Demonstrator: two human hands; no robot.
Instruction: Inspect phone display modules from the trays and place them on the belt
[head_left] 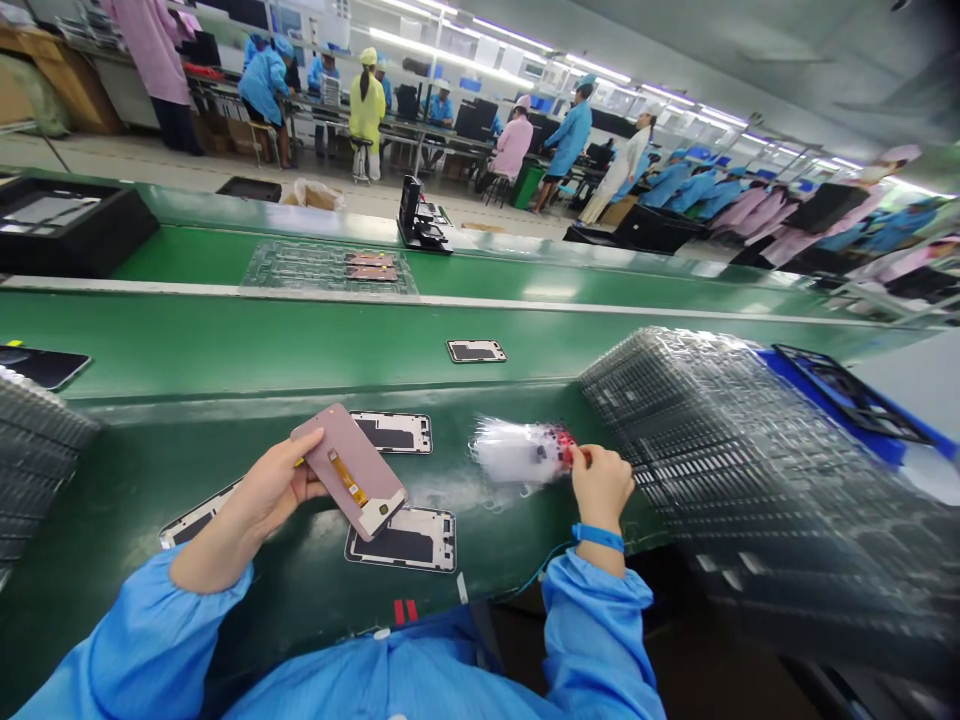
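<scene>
My left hand (271,492) grips a phone display panel (346,452) by its left edge, tilted above the mat. The panel's pinkish back faces up, with an orange flex cable on it. Fingers pinched, my right hand (604,487) is at the red-tipped end of a pile of clear plastic strips (510,450). Whether a single strip is between those fingertips I cannot make out. Under and beside the panel lie a phone frame (420,540) and another phone frame (401,433). A third phone frame (196,518) is partly covered by my left forearm.
Tall stacks of clear plastic trays (675,430) rise at the right, with a further stack (34,460) at the left edge. On the green conveyor sit another phone frame (476,351), a clear tray (300,268) and a black fixture (421,220). People work at benches beyond.
</scene>
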